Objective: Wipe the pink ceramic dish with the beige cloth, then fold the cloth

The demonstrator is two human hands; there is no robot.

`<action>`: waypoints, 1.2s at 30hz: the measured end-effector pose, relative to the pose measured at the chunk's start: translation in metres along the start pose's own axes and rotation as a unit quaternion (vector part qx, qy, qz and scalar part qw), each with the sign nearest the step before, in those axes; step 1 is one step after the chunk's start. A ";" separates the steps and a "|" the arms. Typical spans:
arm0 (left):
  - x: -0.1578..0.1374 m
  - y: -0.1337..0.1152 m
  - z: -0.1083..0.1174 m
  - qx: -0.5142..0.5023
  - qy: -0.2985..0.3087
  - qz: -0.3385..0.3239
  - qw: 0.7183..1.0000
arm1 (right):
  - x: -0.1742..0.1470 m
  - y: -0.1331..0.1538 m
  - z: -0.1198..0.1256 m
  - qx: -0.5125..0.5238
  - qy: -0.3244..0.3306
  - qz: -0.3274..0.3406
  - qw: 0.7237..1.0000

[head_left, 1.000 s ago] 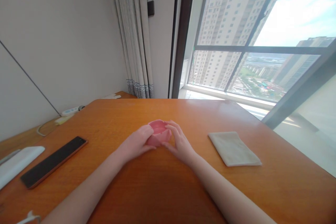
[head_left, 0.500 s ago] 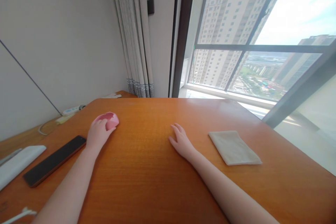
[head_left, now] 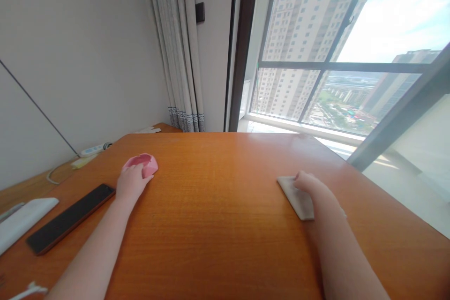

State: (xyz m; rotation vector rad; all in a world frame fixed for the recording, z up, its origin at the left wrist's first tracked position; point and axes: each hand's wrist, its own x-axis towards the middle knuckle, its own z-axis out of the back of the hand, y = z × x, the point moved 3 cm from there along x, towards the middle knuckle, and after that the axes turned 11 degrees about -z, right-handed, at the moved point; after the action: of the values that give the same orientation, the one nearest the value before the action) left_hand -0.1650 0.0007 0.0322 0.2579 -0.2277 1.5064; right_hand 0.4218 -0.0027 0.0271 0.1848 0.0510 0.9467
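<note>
On the left of the table, my left hand (head_left: 131,183) is closed on the near rim of a small pink bowl (head_left: 150,165) with an angular, notched edge. Its thumb lies along the outer wall and the fingers reach inside. Over on the right, my right hand (head_left: 309,183) rests on a folded light grey cloth (head_left: 297,199). Those fingers are curled at the cloth's far edge, and the fingertips are partly hidden. Hand and forearm cover much of the cloth, which lies flat.
The brown wooden table (head_left: 218,215) bears a long black device (head_left: 70,218) beside my left forearm. A white object (head_left: 26,220) lies farther left, with a white cable end (head_left: 30,289) nearer me. A power strip (head_left: 92,150) sits by the wall. Beyond the table are a curtain (head_left: 183,56) and a window.
My right hand has moved right from the bare tabletop onto the cloth, and its spread fingers have curled. The left hand stays on the pink bowl. The view has shifted slightly.
</note>
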 end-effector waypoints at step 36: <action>-0.112 -0.034 -0.002 -0.025 0.161 -0.022 0.986 | -0.113 0.133 -0.044 0.644 0.343 0.014 0.683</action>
State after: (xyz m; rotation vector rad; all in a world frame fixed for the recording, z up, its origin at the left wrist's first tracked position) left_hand -0.1365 -0.1071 -0.0051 -0.0225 -0.0026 1.4733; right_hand 0.2438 -0.0122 0.0031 1.1341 1.4601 0.8071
